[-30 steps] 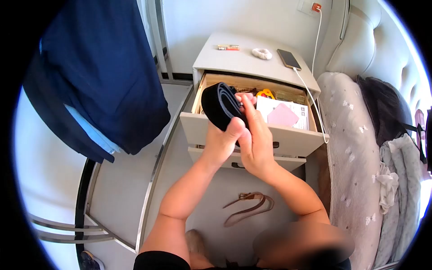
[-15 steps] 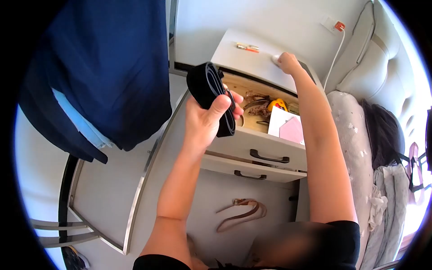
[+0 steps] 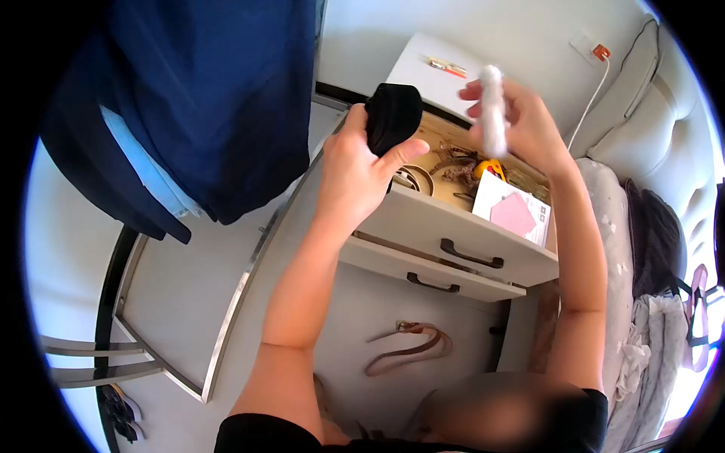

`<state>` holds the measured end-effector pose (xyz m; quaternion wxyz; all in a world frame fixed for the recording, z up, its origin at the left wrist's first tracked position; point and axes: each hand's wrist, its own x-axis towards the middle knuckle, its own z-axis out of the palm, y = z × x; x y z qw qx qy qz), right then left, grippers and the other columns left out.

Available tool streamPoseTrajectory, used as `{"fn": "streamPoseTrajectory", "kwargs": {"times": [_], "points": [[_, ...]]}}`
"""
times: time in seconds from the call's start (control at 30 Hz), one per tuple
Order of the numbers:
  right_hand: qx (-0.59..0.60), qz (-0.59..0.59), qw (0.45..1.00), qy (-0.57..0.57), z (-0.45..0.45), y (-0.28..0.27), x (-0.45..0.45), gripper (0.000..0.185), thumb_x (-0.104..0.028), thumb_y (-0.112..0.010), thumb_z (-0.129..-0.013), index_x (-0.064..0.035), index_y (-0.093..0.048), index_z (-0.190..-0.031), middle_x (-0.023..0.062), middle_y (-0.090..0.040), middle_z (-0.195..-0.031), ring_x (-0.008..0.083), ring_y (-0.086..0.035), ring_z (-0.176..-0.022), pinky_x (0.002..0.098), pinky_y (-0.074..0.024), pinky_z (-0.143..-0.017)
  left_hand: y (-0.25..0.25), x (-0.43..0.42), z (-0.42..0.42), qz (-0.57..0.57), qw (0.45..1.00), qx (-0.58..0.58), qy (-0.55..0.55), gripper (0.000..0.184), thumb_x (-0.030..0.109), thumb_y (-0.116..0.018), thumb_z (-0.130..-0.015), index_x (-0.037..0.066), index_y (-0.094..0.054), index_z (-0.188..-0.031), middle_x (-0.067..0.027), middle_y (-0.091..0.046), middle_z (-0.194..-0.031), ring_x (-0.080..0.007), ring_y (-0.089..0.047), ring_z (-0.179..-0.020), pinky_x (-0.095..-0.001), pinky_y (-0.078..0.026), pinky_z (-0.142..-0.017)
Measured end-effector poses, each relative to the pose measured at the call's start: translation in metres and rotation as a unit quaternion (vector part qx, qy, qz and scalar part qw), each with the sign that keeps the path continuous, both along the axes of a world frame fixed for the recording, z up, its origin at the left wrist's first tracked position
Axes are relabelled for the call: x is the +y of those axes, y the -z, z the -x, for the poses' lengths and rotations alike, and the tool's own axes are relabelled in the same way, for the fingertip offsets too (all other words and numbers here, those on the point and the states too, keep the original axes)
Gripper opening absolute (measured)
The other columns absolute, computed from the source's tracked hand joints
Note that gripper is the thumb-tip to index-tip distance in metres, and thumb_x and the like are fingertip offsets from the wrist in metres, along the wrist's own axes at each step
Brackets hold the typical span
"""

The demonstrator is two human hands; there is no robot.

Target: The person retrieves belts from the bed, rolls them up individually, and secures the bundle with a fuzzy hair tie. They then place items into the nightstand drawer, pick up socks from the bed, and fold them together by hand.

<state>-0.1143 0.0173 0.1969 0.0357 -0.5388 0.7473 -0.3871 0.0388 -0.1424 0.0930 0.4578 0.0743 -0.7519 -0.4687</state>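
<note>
My left hand (image 3: pixel 353 162) is closed around a coiled black belt (image 3: pixel 395 117), held above the left side of an open drawer (image 3: pixel 445 226). On the right, my raised right hand (image 3: pixel 532 128) grips a white, fuzzy-looking roll (image 3: pixel 493 113), upright and smeared by motion, so its kind is unclear. Inside the drawer, under my hands, lie a coiled tan belt (image 3: pixel 418 175), a yellow object (image 3: pixel 491 167), brown tangled items (image 3: pixel 459 172) and a white sheet with a pink piece (image 3: pixel 513 214).
A pen-like item (image 3: pixel 447 66) rests on the white cabinet top (image 3: pixel 423 49). A lower drawer (image 3: pixel 483 288) is slightly pulled out. Another belt (image 3: pixel 411 351) lies on the floor. Dark blue clothes (image 3: pixel 219 98) hang left over a metal frame (image 3: pixel 226 340); a bed (image 3: pixel 596 219) stands right.
My right hand has lifted the white roll off the cabinet top and brought it over the drawer. The black belt has turned in my left hand, which moved slightly right and up. The view has shifted.
</note>
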Motion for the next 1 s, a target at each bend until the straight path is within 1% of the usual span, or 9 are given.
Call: {"fn": "streamPoseTrajectory", "kwargs": {"times": [0.1,0.17,0.23,0.47,0.57,0.7,0.87,0.97,1.0], "points": [[0.165,0.007,0.986,-0.032,-0.061,-0.011,0.003,0.06,-0.017,-0.083,-0.061,-0.0014,-0.057,-0.114,0.0117,-0.064,-0.086,0.0212,-0.063,-0.078,0.0335,-0.0481,-0.074,-0.011,0.02,0.002,0.06,0.997,-0.05,-0.016,0.052,0.036,-0.079,-0.071,-0.001,-0.052,-0.095,-0.0215,-0.064,-0.075,-0.0426,-0.062,-0.074,-0.045,-0.05,-0.063],[0.192,-0.03,0.981,-0.028,-0.069,-0.013,-0.003,0.052,-0.016,-0.074,-0.063,-0.0011,-0.055,-0.11,0.0191,-0.063,-0.087,0.0328,-0.063,-0.081,0.0377,-0.048,-0.075,-0.014,0.035,0.003,0.138,0.985,-0.103,-0.023,0.043,0.018,-0.074,-0.072,-0.001,-0.05,-0.102,-0.0217,-0.064,-0.077,-0.0412,-0.062,-0.073,-0.0476,-0.05,-0.063],[0.188,-0.051,0.98,-0.048,-0.076,-0.01,-0.003,0.046,-0.012,-0.071,-0.063,-0.0006,-0.055,-0.104,0.0203,-0.063,-0.088,0.0357,-0.062,-0.08,0.0392,-0.0477,-0.074,-0.014,0.043,0.004,0.138,0.99,-0.024,-0.01,0.042,0.012,-0.073,-0.07,-0.001,-0.051,-0.104,-0.0217,-0.064,-0.077,-0.0398,-0.063,-0.073,-0.0462,-0.051,-0.064],[0.192,-0.002,0.98,-0.048,-0.08,-0.013,0.015,0.043,-0.01,-0.07,-0.062,-0.0004,-0.05,-0.099,0.0107,-0.057,-0.081,0.0224,-0.055,-0.072,0.0312,-0.0469,-0.071,-0.03,0.062,-0.008,0.071,0.997,0.018,0.014,0.054,0.008,-0.078,-0.064,0.0,-0.048,-0.109,-0.0194,-0.065,-0.08,-0.0381,-0.065,-0.076,-0.0399,-0.052,-0.065],[-0.065,-0.001,0.997,-0.037,-0.075,-0.012,0.029,0.045,-0.008,-0.07,-0.063,-0.004,-0.049,-0.102,0.0056,-0.055,-0.085,0.0145,-0.053,-0.079,0.0276,-0.0453,-0.072,-0.043,0.061,-0.018,0.039,0.996,0.052,0.056,0.073,0.01,-0.084,-0.059,0.004,-0.042,-0.118,-0.0171,-0.065,-0.088,-0.034,-0.066,-0.078,-0.0378,-0.052,-0.068],[-0.271,0.015,0.957,-0.1,-0.06,-0.006,0.041,0.055,-0.004,-0.075,-0.062,-0.0063,-0.047,-0.11,0.0021,-0.053,-0.094,0.0105,-0.051,-0.086,0.0237,-0.0423,-0.076,-0.041,0.049,-0.023,0.186,0.978,0.016,0.089,0.09,0.011,-0.087,-0.052,0.01,-0.04,-0.129,-0.0143,-0.06,-0.108,-0.0301,-0.062,-0.092,-0.0374,-0.051,-0.078],[0.112,-0.004,0.991,-0.067,-0.079,0.001,0.045,0.078,-0.011,-0.081,-0.061,-0.0034,-0.043,-0.129,0.0134,-0.057,-0.116,0.0268,-0.055,-0.108,0.0373,-0.0441,-0.094,-0.041,0.046,-0.022,0.27,0.96,-0.038,0.058,0.094,0.007,-0.082,-0.057,0.013,-0.034,-0.138,-0.0157,-0.054,-0.12,-0.0359,-0.059,-0.097,-0.0412,-0.049,-0.084],[0.183,-0.018,0.982,-0.041,-0.076,0.004,0.044,0.075,-0.01,-0.081,-0.058,-0.002,-0.048,-0.125,0.013,-0.057,-0.117,0.0276,-0.057,-0.107,0.0379,-0.0451,-0.093,-0.043,0.043,-0.022,0.304,0.95,-0.034,0.053,0.096,0.008,-0.082,-0.057,0.013,-0.034,-0.139,-0.0147,-0.055,-0.12,-0.0339,-0.059,-0.1,-0.0398,-0.049,-0.085],[0.209,-0.011,0.976,-0.054,-0.074,0.005,0.044,0.075,-0.008,-0.082,-0.057,-0.0029,-0.05,-0.125,0.0069,-0.059,-0.109,0.0179,-0.058,-0.099,0.0309,-0.0466,-0.088,-0.043,0.042,-0.023,0.282,0.956,-0.028,0.074,0.095,0.008,-0.083,-0.056,0.013,-0.035,-0.138,-0.0136,-0.056,-0.12,-0.0318,-0.059,-0.101,-0.0388,-0.049,-0.086]]}}
